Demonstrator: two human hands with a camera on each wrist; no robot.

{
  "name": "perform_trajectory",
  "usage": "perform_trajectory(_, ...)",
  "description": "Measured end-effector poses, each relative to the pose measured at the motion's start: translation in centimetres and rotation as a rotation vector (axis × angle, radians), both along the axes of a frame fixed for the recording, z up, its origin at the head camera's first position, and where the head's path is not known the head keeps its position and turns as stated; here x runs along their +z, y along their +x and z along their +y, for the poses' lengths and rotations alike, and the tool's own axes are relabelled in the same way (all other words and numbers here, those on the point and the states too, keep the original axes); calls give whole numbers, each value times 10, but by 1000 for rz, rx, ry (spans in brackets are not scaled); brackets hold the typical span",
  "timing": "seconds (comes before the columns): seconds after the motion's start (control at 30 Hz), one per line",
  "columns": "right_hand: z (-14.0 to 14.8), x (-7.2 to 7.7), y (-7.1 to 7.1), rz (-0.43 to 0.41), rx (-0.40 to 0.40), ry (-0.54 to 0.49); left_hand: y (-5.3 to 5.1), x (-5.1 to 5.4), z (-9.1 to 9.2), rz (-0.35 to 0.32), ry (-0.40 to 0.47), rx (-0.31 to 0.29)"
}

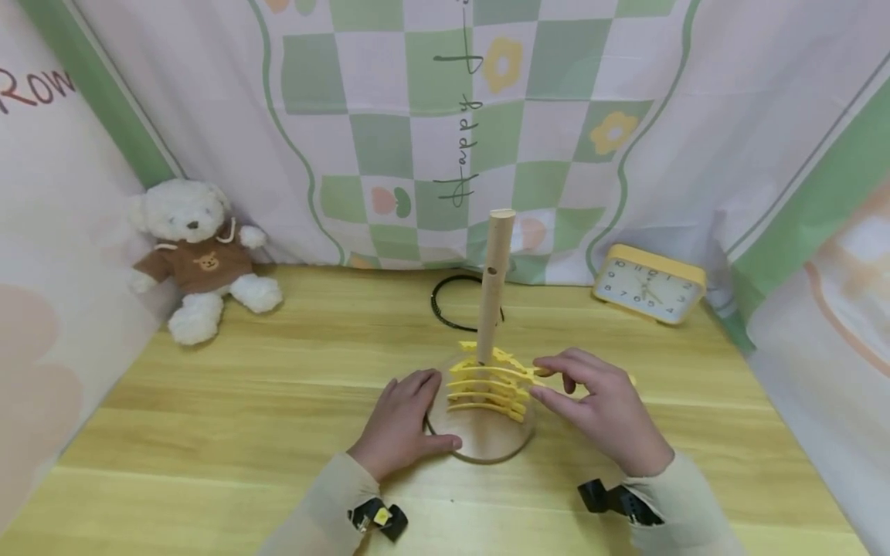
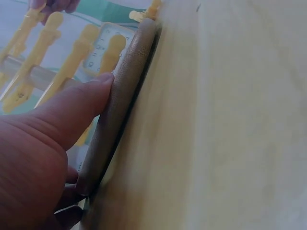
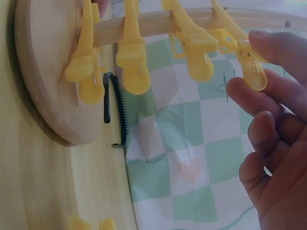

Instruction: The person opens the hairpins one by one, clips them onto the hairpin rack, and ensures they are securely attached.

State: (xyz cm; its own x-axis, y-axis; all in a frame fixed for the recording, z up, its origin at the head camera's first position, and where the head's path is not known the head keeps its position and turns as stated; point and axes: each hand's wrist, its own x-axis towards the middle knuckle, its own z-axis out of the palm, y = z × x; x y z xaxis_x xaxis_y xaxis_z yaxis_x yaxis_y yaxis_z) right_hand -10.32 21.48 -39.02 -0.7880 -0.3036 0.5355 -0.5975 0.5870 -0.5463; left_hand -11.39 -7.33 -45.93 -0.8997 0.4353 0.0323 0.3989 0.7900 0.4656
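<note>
A round wooden base [image 1: 487, 446] bears an upright wooden post [image 1: 495, 289] on the table. Several yellow plastic clips [image 3: 134, 62] sit one above another along the post, their long arms around it. My right hand [image 1: 605, 398] pinches the handle end of an upper yellow clip [image 3: 254, 76] between thumb and fingers, at the post's right side. Around the left rim of the base lies my left hand [image 1: 403, 425], holding it; in the left wrist view its thumb [image 2: 81, 105] presses on the rim. Part of its fingers is hidden there.
Behind the post lies a black toothed headband [image 1: 436, 305]. A yellow clock [image 1: 650, 284] stands at the back right, a white plush bear [image 1: 202, 259] at the back left. More yellow pieces [image 3: 108, 224] rest on the table beyond my right hand. A patterned curtain [image 1: 382, 139] hangs behind.
</note>
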Motion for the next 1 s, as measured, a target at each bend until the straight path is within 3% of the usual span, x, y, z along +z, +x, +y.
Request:
perform_trajectory(0.3, -12, 3, -4, -1, 21, 14, -2, 0, 2, -8, 4, 7)
perform_trajectory(0.7, -7, -4, -3, -15, -19, 14, -5, -11, -4, 2, 120, 48)
perform_trajectory(1.0, -6, -6, -3, -11, -25, 20, -7, -10, -6, -11, 167, 20)
